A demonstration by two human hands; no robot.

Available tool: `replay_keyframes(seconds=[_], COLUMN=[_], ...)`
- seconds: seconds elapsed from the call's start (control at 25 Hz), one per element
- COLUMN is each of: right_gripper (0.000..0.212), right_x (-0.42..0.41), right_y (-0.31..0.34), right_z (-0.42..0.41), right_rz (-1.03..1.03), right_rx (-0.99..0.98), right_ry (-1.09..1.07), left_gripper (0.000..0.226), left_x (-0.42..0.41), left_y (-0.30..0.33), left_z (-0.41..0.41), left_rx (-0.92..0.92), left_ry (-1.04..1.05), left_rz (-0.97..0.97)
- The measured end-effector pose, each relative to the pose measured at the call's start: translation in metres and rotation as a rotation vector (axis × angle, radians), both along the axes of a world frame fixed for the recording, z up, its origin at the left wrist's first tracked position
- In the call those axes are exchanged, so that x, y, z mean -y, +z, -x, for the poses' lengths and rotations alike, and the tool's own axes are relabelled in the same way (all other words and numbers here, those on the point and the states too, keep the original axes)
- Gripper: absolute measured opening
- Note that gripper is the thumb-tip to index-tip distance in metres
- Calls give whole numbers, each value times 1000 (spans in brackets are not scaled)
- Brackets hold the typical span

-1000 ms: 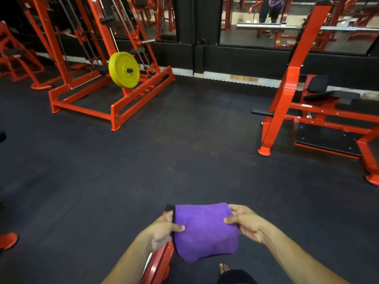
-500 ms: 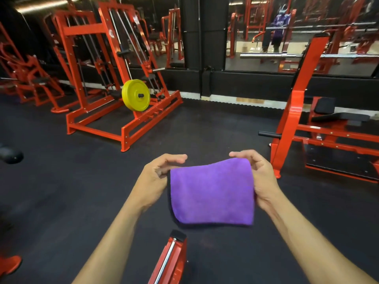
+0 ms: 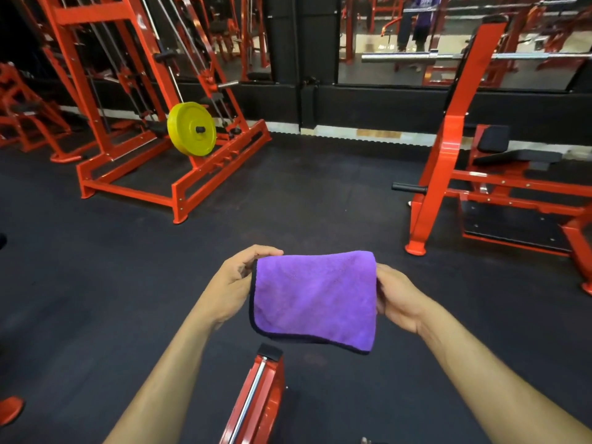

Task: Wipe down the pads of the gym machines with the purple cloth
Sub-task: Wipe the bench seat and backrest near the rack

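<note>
Head view: purple cloth now lower, left hand and right hand still gripping

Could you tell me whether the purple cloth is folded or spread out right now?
Folded: the purple cloth hangs doubled over between the left hand and right hand, rounded fold on top.

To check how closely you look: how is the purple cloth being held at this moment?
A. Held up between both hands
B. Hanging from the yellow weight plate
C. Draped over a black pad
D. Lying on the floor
A: the left hand and right hand each grip a side of the purple cloth, which hangs in the air above the dark floor.
</note>
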State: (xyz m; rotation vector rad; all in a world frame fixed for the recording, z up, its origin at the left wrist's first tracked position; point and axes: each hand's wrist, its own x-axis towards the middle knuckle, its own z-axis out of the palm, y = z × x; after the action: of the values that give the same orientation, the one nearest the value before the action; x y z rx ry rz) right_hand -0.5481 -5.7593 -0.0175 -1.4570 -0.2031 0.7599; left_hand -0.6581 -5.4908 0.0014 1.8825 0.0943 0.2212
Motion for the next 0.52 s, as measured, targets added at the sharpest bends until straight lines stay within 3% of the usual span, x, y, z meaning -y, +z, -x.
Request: replay_keyframes(seconds=[0.12, 0.2, 0.36, 0.52], right_gripper=[59, 57, 30, 32], right_x=[8, 16, 36, 47], right_y=[-30, -51, -79, -105], right_z=[2, 4, -9, -41], right_rz=[-181, -250, -79, 93], right_rx=[-264, -335, -156, -159], right_ry=[49, 26, -108, -418], left_gripper=[45, 42, 35, 40], left_x=[19, 37, 63, 93], left_y=[-21, -36, -66, -96], left_z=[-13, -25, -58, -104], left_rx=[-139, -242, -350, -393], left_ry=[30, 67, 138, 140], left_rz=[146, 275, 573, 832])
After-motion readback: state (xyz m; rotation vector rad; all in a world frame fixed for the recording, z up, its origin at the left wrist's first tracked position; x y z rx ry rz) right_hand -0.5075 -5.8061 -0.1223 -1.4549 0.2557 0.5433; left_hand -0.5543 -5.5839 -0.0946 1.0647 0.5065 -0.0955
